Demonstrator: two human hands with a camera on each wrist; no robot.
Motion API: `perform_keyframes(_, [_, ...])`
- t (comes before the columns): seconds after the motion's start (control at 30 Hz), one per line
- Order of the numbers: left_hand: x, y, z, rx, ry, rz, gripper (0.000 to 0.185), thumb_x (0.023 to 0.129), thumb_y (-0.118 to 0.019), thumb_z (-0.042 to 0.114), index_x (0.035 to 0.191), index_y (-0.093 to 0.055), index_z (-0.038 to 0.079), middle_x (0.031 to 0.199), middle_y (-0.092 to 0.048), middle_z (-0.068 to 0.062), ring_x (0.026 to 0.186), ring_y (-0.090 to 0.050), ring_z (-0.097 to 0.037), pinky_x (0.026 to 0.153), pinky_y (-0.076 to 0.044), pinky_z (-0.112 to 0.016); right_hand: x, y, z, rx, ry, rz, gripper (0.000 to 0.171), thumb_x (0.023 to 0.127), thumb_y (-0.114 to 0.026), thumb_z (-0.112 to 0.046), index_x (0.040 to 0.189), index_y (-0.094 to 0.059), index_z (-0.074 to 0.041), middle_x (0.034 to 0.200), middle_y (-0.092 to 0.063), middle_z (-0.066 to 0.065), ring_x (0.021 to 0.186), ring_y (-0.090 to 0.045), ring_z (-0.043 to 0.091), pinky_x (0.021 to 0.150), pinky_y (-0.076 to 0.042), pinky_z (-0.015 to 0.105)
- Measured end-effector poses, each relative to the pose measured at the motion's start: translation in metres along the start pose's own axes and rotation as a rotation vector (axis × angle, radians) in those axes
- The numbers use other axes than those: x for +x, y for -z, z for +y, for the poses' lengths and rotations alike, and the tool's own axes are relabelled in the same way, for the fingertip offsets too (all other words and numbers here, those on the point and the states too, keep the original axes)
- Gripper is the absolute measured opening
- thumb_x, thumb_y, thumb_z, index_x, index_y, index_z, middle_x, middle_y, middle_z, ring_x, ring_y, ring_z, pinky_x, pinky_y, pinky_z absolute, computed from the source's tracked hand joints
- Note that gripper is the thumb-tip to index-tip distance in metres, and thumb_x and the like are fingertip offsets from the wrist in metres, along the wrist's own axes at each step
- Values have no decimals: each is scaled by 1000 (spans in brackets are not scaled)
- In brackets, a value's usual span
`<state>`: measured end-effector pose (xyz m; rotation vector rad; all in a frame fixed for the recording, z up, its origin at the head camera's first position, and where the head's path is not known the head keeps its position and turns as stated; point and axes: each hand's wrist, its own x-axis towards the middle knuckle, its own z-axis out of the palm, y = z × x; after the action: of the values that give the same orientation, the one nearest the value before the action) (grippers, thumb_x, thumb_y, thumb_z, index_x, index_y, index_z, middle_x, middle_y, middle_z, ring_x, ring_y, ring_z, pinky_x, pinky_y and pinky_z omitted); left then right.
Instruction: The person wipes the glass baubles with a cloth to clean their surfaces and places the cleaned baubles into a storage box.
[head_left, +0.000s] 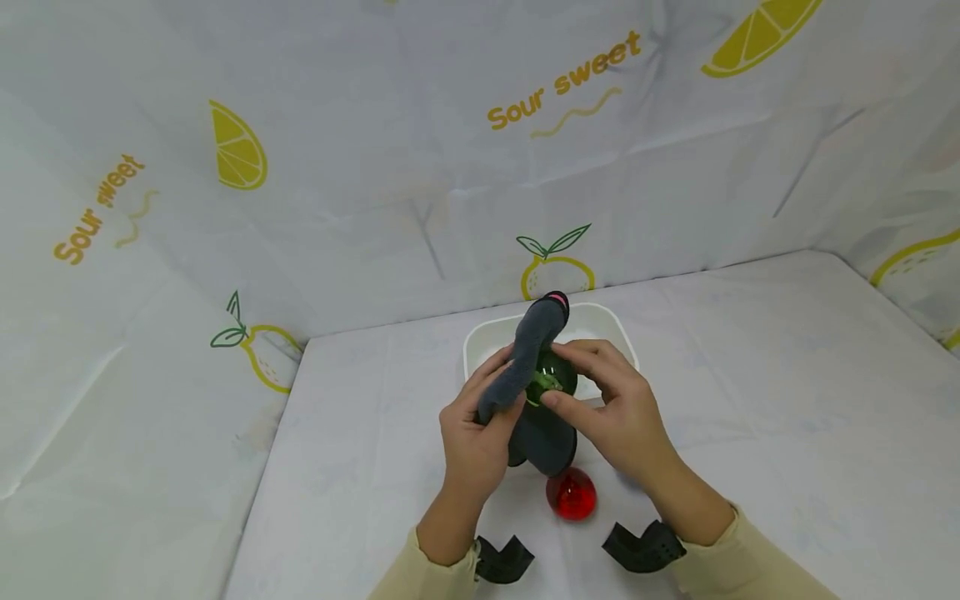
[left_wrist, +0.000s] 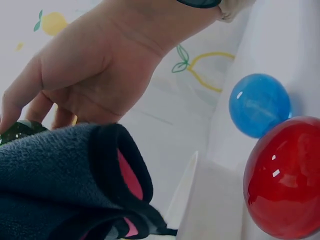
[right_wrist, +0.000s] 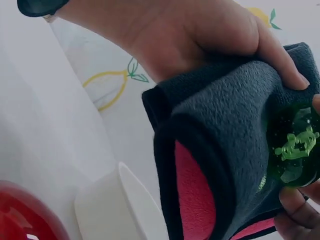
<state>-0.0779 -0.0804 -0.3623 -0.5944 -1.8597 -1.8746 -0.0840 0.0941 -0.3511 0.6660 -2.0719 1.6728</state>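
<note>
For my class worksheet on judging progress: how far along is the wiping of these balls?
In hand: the left hand grips the grey cloth against the green ball, which the right hand pinches. Nothing plainly done: the white tub shows no ball. Left: the red ball and blue ball lie untouched.

The green ball (head_left: 551, 379) is mostly covered by the grey cloth (head_left: 525, 358) and the fingers of both hands. The white tub (head_left: 600, 321) behind the hands is hidden in its front part, so its inside cannot be seen. In the left wrist view, the red ball (left_wrist: 285, 180) is cut by the right edge. The blue ball (left_wrist: 259, 104) does not show in the head view.
</note>
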Motion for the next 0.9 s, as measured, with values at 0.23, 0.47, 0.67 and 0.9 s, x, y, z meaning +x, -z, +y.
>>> perform_keyframes(0.23, [0,1,-1,-75,78,-9,31,92,-64,-2,123,-65,-4,131,-63,-17,124,-59,-29,100,-51,-38,2,5,0,-125,64,-102,60,76,-79,1,133,-62,-8,129,-62,6,121,-55,12,98,-46,14])
perform_keyframes(0.47, [1,2,-2,-74,108,5,34,92,-63,-2,126,-64,-1,129,-64,-16,123,-60,-27,100,-51,-36,1,2,-1,-155,159,-126,58,69,-83,0,123,-64,-9,129,-63,6,123,-52,19,100,-45,14])
perform_keyframes(0.67, [2,2,-3,-33,86,29,35,92,-64,-2,127,-64,0,129,-65,-14,123,-60,-26,100,-51,-37,2,1,-1,-232,304,-115,54,82,-82,-23,127,-60,-2,134,-60,12,124,-52,26,105,-41,16])
perform_keyframes(0.9, [0,-1,-1,-18,44,23,36,91,-64,-4,127,-64,-1,130,-65,-15,124,-60,-28,102,-50,-39,2,0,-2,-247,216,-24,67,74,-87,-32,128,-60,-3,132,-60,10,125,-56,23,106,-41,16])
